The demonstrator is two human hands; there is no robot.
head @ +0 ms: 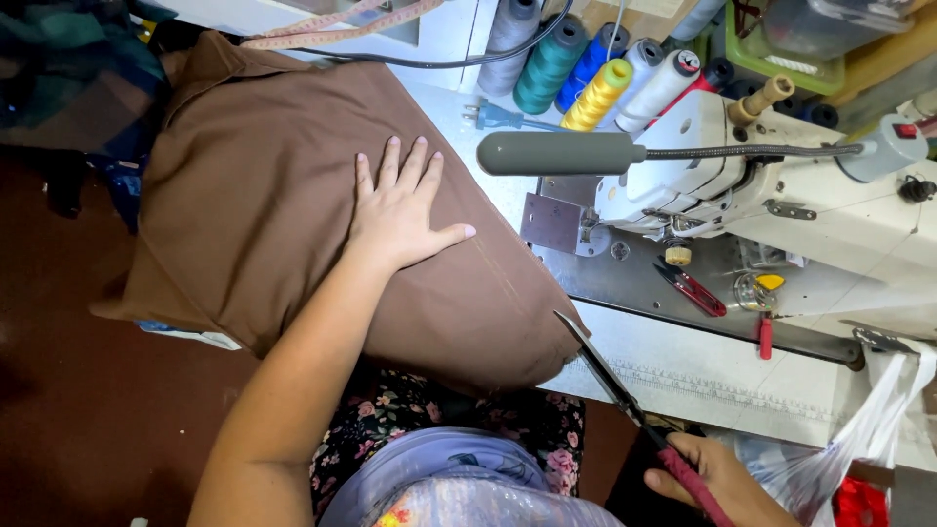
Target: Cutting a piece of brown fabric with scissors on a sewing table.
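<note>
Head view: our left hand [400,210] lies flat, fingers spread, on brown folded cloth [254,195] draped over white tabletop's [722,390] left edge. Right hand [717,478] fisted round red-handled steel scissors [625,390] w/ tips touching cloth's front edge.

- The cloth [264,195] lies on the left part of the table [781,381], and its near and left edges hang over the side.
- The left hand [400,210] rests flat on the cloth, near its middle.
- The sewing machine [781,185] stands on the table to the right of the cloth.
- The lamp head [556,153] juts leftward from the machine, just right of the left hand.
- The thread cones [595,68] stand behind the machine, at the far edge.
- The plug [491,116] lies between the cloth and the cones.
- The snips [691,289] lie on the machine bed.
- The right hand [717,478], at the near right, holds the scissors [610,376], whose tips point at the cloth's near right edge.
- The plastic bag [859,439] hangs right of the right hand.
</note>
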